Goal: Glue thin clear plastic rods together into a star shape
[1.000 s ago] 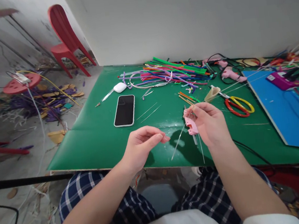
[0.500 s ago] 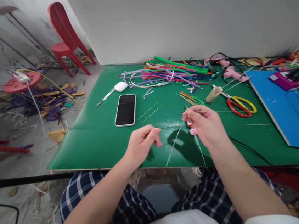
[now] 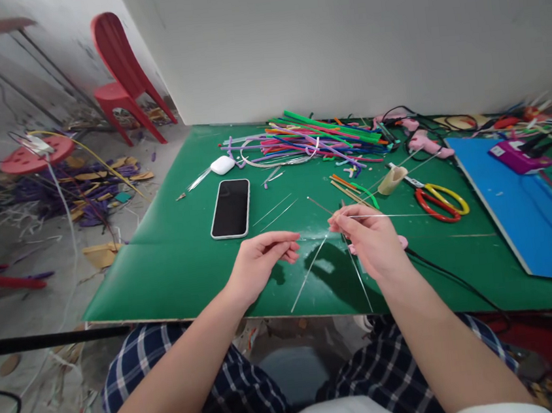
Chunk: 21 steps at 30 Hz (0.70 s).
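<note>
My right hand (image 3: pixel 369 237) hovers over the green table (image 3: pixel 187 255) near its front edge, fingers pinched on several thin metal wires (image 3: pixel 307 274) that fan out to either side and below it. A pink glue gun (image 3: pixel 401 242) lies on the table just behind this hand, mostly hidden. My left hand (image 3: pixel 262 260) is a short way to the left, fingers curled with thumb and fingertips close together; I cannot make out anything in them.
A black phone (image 3: pixel 231 207) and a white earbud case (image 3: pixel 222 165) lie left of centre. Coloured sticks (image 3: pixel 308 139) are piled at the back. Red and yellow scissors (image 3: pixel 436 199), a blue board (image 3: pixel 527 203) and more glue guns (image 3: pixel 424 143) sit right. Red chair (image 3: pixel 124 78) beyond.
My right hand moved left and nearer with the wires, uncovering less of the pink glue gun, which now lies behind it. My left hand shifted slightly right toward it.
</note>
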Each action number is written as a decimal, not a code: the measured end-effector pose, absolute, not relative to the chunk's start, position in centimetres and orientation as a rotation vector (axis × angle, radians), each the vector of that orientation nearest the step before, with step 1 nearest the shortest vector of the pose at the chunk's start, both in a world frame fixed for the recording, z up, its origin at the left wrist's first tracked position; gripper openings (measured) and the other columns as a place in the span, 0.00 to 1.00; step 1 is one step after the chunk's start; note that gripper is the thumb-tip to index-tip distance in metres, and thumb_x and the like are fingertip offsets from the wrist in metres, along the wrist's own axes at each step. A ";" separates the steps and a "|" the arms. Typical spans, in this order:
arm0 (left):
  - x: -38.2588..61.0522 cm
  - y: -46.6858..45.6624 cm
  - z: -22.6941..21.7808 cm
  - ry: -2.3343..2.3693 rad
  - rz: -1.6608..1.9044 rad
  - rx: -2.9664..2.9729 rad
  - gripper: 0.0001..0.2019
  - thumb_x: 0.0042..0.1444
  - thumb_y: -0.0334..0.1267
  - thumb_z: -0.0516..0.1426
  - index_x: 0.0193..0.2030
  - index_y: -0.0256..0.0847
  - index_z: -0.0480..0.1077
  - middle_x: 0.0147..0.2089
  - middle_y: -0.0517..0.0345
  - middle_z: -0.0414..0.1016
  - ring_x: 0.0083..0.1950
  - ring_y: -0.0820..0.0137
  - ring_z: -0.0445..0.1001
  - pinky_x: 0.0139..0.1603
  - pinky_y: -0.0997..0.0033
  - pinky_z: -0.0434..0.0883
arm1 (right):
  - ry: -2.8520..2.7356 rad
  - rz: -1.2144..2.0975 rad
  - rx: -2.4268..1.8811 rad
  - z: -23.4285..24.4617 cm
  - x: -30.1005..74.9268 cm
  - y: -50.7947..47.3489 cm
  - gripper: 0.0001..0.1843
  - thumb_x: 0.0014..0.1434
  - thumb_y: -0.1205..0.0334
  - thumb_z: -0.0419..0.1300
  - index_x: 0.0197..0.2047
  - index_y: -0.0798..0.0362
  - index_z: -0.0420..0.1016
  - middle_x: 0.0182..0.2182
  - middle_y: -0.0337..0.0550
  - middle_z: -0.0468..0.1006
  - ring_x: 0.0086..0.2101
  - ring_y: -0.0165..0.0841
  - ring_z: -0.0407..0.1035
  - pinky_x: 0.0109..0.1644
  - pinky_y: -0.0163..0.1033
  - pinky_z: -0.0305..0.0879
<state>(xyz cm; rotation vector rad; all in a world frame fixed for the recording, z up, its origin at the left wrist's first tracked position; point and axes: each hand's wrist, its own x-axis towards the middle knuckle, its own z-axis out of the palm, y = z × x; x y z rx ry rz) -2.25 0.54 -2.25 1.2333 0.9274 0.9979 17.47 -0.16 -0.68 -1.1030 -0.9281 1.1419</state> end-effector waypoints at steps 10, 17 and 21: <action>-2.0 0.7 -2.6 0.987 0.949 1.334 0.11 0.58 0.40 0.53 0.28 0.39 0.68 0.20 0.66 0.63 0.23 0.78 0.64 0.26 0.78 0.64 | -0.918 1.150 -1.115 -0.7 17.1 -0.2 0.07 0.42 0.60 0.70 0.25 0.49 0.76 0.25 0.36 0.78 0.28 0.27 0.71 0.37 0.36 0.68; -1.9 1.0 -3.3 1.016 0.927 1.400 0.11 0.46 0.29 0.50 0.35 0.40 0.69 0.27 0.62 0.69 0.28 0.73 0.68 0.28 0.74 0.65 | -0.970 1.118 -1.157 -0.5 16.9 -0.4 0.08 0.42 0.58 0.69 0.26 0.50 0.76 0.25 0.36 0.77 0.28 0.27 0.71 0.37 0.36 0.68; -2.5 0.9 -2.9 1.060 0.964 1.414 0.08 0.34 0.28 0.45 0.15 0.40 0.63 0.16 0.64 0.57 0.21 0.75 0.56 0.23 0.75 0.55 | -1.052 1.035 -1.200 -0.6 16.7 -0.5 0.08 0.44 0.57 0.68 0.26 0.51 0.76 0.25 0.37 0.77 0.28 0.29 0.71 0.36 0.38 0.68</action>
